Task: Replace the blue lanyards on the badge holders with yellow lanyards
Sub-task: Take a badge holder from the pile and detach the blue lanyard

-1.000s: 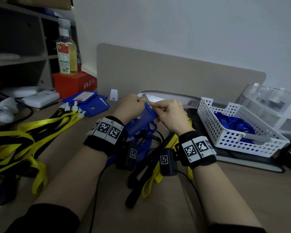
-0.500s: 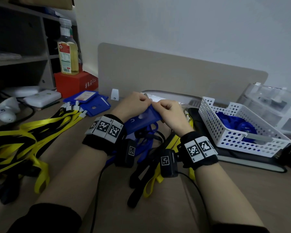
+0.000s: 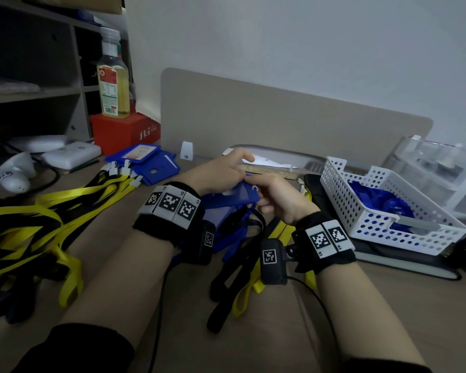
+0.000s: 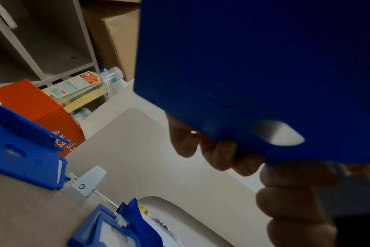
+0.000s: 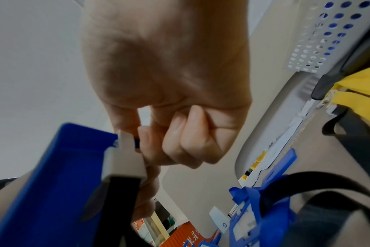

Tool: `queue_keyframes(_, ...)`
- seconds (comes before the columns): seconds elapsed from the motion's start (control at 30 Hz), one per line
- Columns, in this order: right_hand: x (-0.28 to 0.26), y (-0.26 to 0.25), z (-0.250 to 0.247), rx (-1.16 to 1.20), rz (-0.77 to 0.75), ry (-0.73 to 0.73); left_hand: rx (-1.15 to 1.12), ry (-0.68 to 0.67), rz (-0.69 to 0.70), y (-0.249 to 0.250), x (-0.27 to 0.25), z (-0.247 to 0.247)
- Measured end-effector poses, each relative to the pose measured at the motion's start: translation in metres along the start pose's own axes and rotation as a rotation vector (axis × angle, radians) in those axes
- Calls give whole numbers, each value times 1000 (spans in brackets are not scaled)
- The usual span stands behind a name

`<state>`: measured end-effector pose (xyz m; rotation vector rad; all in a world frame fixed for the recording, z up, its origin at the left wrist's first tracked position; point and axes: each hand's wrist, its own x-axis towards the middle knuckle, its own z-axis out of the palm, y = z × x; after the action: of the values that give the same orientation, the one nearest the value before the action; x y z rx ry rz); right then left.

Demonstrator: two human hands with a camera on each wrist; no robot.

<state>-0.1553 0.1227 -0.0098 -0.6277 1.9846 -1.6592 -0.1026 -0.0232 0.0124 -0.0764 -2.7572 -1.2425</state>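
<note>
A bottle (image 3: pixel 113 84) stands on a red box (image 3: pixel 124 131) far left, by shelves (image 3: pixel 33 90). A clear organizer (image 3: pixel 439 170) sits far right.

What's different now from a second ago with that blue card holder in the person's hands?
The blue badge holder has tipped flatter and sunk a little toward the desk. The right hand has slid down its right edge and now pinches the white clip at its top. The left hand keeps its grip, one finger now stretched out. The yellow lanyards and white basket lie unchanged.
</note>
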Motion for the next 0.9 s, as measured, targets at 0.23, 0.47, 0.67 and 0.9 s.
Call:
queue_keyframes(0.23,5,-2,-8,264,-41,304,100,575,-18,-10,15,-9)
queue_keyframes(0.47,6,-5,-13,581,-115,299,-191,429,-55,1,9,-2)
queue_keyframes(0.67,3,-9,-8,581,-118,239,-335,88,40,13,3,14)
queue_keyframes(0.9,9,-1,-5,410,-137,293,-294,81,11,5,0,14)
